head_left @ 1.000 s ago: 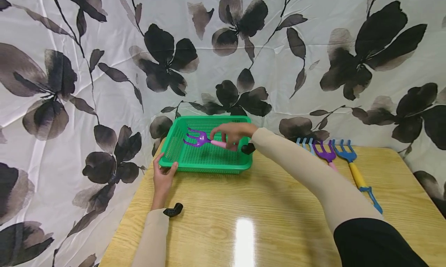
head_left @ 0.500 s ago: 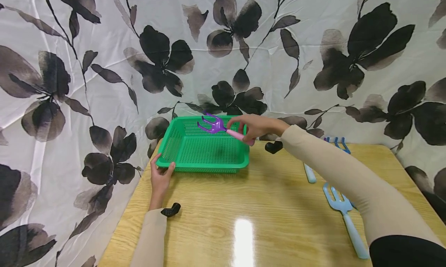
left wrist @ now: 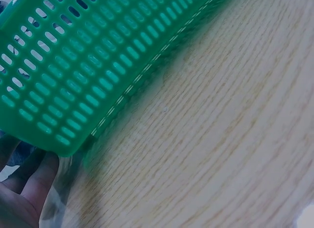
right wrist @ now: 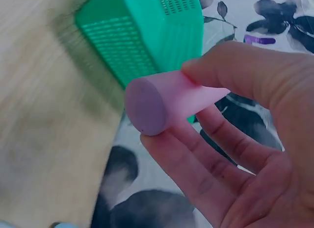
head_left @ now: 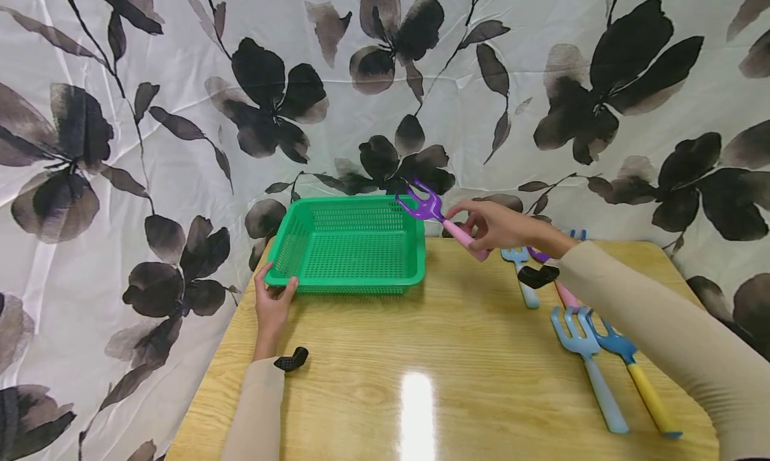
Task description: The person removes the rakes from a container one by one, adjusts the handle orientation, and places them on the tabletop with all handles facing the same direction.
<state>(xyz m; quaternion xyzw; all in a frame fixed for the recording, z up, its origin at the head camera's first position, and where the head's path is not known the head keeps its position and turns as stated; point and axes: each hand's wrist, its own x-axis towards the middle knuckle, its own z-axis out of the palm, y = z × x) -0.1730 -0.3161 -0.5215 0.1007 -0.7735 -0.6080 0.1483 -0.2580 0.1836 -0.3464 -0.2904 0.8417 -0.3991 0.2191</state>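
Observation:
My right hand (head_left: 499,224) pinches the pink handle of a purple hand fork (head_left: 426,207), raised just right of the green basket (head_left: 349,284). The fork's tines point up and left, overlapping the basket's back right corner in the head view. In the right wrist view, thumb and fingers hold the round pink handle (right wrist: 171,95) near its butt end. My left hand (head_left: 273,311) grips the basket's front left corner, thumb at the front. The left wrist view shows those fingers (left wrist: 41,176) against the corner below the slotted wall (left wrist: 73,66). Nothing lies inside the basket.
Several more hand forks lie on the right of the wooden table (head_left: 361,381): a light-blue one (head_left: 604,394), a blue one with a yellow handle (head_left: 652,397), and a smaller light-blue one (head_left: 529,294). A floral cloth (head_left: 481,113) hangs behind.
My right hand has lifted the purple hand fork out of the basket and carried it to the right. The left hand stays at the basket's corner.

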